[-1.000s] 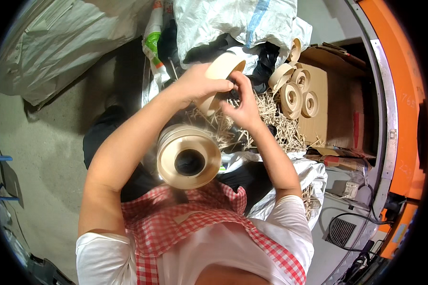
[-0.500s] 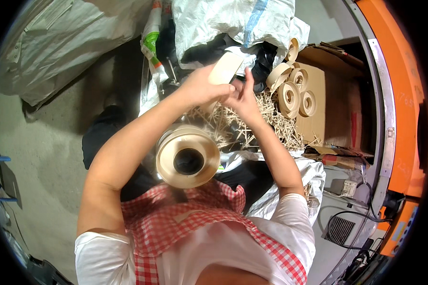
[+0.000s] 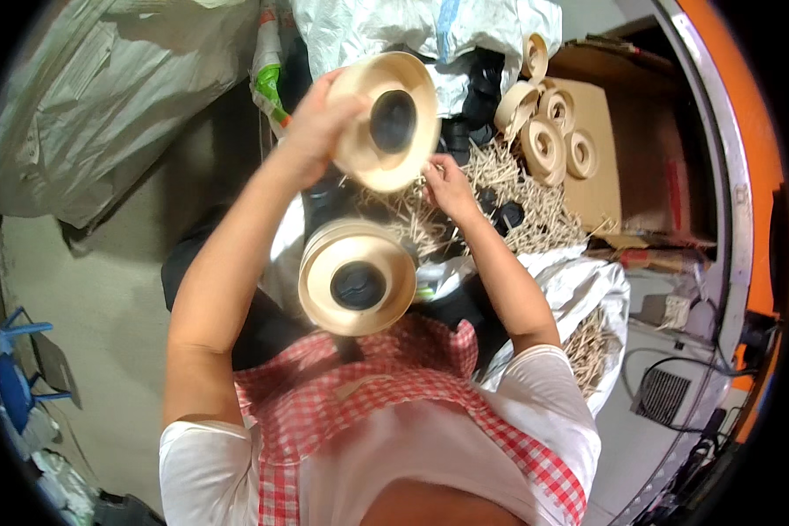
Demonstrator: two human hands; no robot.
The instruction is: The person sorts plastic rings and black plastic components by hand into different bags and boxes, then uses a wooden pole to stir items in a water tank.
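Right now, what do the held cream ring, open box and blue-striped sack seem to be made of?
Cream ring: probably plastic, smooth and satin, given its even colour, though blur hides fine texture. Box: apparently brown cardboard, matte, with ragged flap edges. Blue-striped sack: likely woven plastic, faintly glossy, judging by its stiff creases.

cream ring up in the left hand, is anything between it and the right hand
Nothing visible: the right hand is by the lower right rim of the cream ring, though whether it touches is unclear. The left hand grips its left side. The stack of cream rings sits nearer the apron.
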